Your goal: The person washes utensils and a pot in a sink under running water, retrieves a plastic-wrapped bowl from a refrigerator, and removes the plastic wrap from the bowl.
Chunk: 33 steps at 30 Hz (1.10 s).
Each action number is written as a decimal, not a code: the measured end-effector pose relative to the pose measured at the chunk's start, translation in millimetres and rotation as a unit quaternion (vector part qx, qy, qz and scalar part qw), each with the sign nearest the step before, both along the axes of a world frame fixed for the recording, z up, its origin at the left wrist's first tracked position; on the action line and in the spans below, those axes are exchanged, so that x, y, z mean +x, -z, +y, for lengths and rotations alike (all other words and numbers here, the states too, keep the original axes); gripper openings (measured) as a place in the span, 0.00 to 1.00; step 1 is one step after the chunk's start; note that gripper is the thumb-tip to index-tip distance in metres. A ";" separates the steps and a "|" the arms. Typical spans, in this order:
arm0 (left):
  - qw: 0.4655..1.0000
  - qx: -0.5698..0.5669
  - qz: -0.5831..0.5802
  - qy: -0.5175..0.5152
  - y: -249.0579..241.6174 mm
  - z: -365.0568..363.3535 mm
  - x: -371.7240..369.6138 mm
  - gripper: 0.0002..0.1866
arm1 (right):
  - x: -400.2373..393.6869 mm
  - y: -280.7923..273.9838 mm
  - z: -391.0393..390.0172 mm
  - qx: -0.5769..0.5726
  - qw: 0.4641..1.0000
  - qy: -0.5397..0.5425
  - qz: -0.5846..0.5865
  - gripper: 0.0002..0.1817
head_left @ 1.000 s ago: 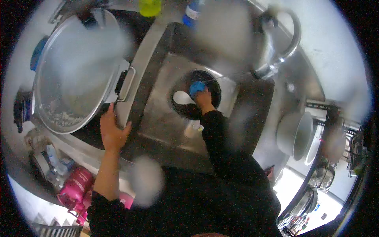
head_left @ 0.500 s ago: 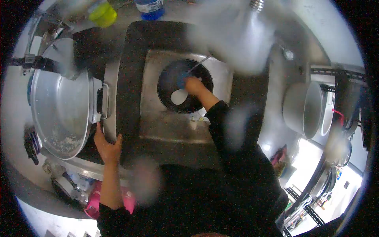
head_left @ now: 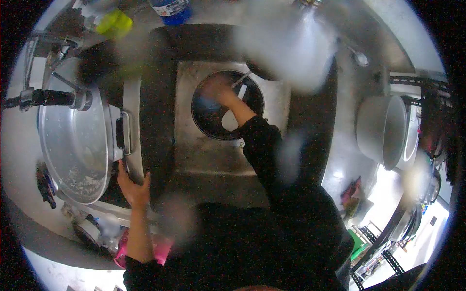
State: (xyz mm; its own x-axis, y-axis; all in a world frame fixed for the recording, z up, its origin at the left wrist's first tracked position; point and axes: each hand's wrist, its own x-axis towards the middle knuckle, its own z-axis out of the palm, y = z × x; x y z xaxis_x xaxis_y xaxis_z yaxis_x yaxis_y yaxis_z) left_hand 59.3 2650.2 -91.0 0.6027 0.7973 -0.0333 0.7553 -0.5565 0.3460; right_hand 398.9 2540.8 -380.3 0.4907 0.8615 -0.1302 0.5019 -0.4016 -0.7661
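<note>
My right hand [head_left: 223, 94], blurred by motion, is inside a dark round pan [head_left: 196, 116] at the bottom of the sink [head_left: 194, 157]. A smeared blue scrubber [head_left: 208, 103] shows under its fingers. Beside the wrist lies a white rice paddle [head_left: 230, 120], and a thin metal handle [head_left: 241, 79] leans over the pan's far rim. My left hand [head_left: 135, 190] has thumb and fingers spread on the sink's left divider, its fingertips right below the side handle [head_left: 127, 133] of a large metal pot [head_left: 73, 140].
A faucet [head_left: 58, 98] reaches over the large pot. On the right counter stands a pale deep container [head_left: 381, 131], with a spoon [head_left: 360, 58] farther back. A blue-labelled bottle [head_left: 173, 10] and a yellow-green container [head_left: 115, 23] stand behind the sink. Pale smears blur parts of the view.
My right hand has moved left and away from me inside the pan, and the white paddle has turned and shifted right. My left hand keeps its place; the view has tilted slightly.
</note>
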 end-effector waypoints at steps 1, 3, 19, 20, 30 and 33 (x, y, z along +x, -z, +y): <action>1.000 0.004 0.001 0.001 0.8 0.2 -0.3 0.46 | -2.4 5.2 -0.7 0.003 1.000 -0.030 0.000 0.18; 1.000 0.004 0.001 0.000 -1.2 -0.8 1.3 0.46 | -16.6 -13.1 -8.0 0.007 0.996 -0.092 -0.001 0.17; 1.000 0.009 0.000 -0.001 -1.9 -0.9 1.0 0.46 | -22.7 -78.6 -2.9 -0.072 0.938 0.333 0.057 0.12; 1.000 0.001 0.002 -0.002 -1.7 -0.6 0.5 0.46 | -12.7 -68.2 -10.0 -0.111 0.929 0.351 0.038 0.13; 1.000 0.011 0.020 0.003 -5.5 -0.5 2.7 0.45 | 2.7 -74.1 -30.7 -0.028 0.939 0.340 -0.033 0.18; 1.000 0.023 0.014 0.012 -3.2 0.9 1.2 0.45 | -2.5 -88.5 -37.5 -0.011 0.886 0.459 -0.067 0.19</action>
